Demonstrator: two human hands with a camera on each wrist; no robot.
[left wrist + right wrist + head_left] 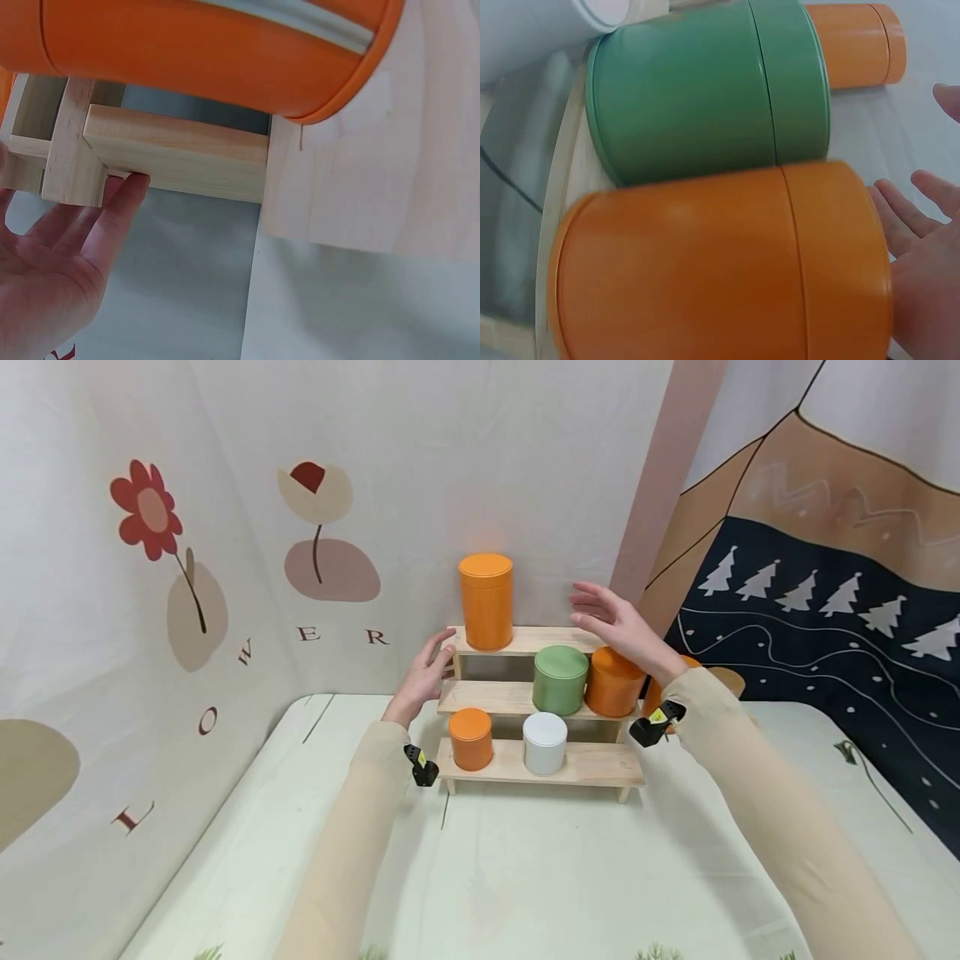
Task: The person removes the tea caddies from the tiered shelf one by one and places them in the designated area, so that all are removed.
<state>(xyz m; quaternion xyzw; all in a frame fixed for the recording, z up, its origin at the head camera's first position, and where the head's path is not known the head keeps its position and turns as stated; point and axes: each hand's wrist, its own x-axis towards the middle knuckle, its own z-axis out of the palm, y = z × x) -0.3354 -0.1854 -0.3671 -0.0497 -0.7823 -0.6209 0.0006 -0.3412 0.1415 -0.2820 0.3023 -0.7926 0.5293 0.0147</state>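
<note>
A three-step wooden display shelf (487, 697) holds several lidded canisters. My left hand (426, 678) is at its left end, fingers extended, with fingertips touching the wooden side frame (176, 154). On the top step stands a tall orange canister (487, 603). My right hand (613, 625) hovers with relaxed fingers above the right end, holding nothing. Just below it, a shorter orange canister (613, 683) stands beside a green canister (561, 681) on the middle step. The bottom step bears a small orange canister (471, 740) and a white canister (544, 744).
Another orange object (652, 697) is partly hidden behind my right forearm, right of the shelf. A pale cloth (525, 877) covers the table. Behind hangs a printed curtain (420, 468), with a dark tree-patterned section (810, 635) at right.
</note>
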